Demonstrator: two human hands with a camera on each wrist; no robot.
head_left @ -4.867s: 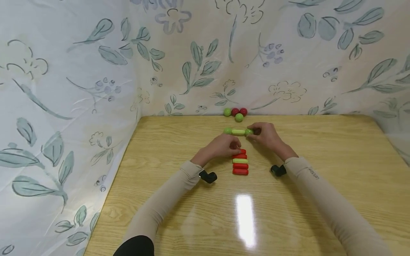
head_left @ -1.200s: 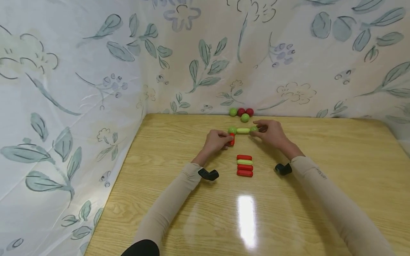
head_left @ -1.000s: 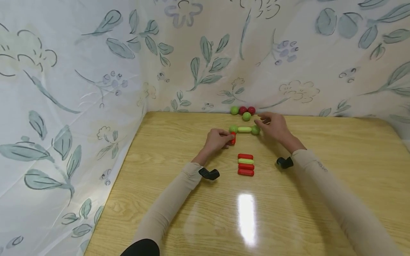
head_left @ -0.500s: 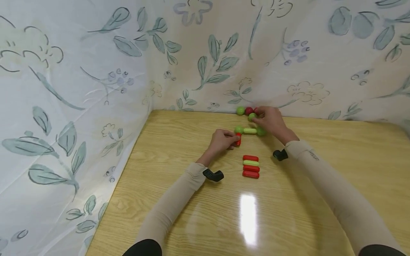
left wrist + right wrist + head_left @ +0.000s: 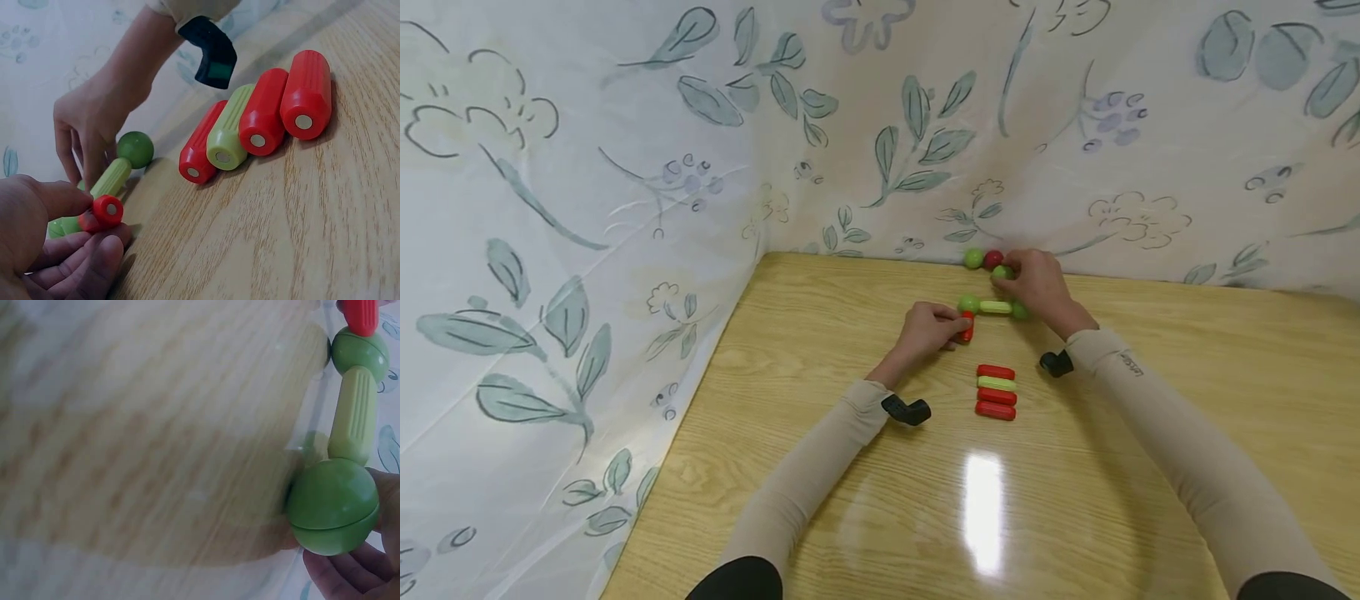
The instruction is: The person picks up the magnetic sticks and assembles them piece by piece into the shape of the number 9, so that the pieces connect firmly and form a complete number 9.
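In the head view my left hand (image 5: 928, 327) pinches a red rod (image 5: 967, 327) between thumb and fingers. The rod points toward me, its far end at a green ball (image 5: 968, 304). A ribbed yellow-green rod (image 5: 996, 307) joins that ball to a second green ball (image 5: 334, 506), partly hidden by my right hand in the head view. My right hand (image 5: 1037, 287) reaches past this piece to the back, thumb and fingers around a loose green ball (image 5: 1002, 273). The left wrist view shows a silver disc on the red rod's end (image 5: 111, 209).
Several rods lie side by side nearer me: red (image 5: 996, 372), yellow-green (image 5: 997, 384) and more red (image 5: 996, 410). Against the patterned backdrop, at the wooden table's (image 5: 850, 467) back edge, sit a green ball (image 5: 973, 258) and a dark red ball (image 5: 992, 259).
My left hand has brought a red rod from the row to the left green ball. My right hand has left the joined piece's right ball and moved back to the loose green ball.
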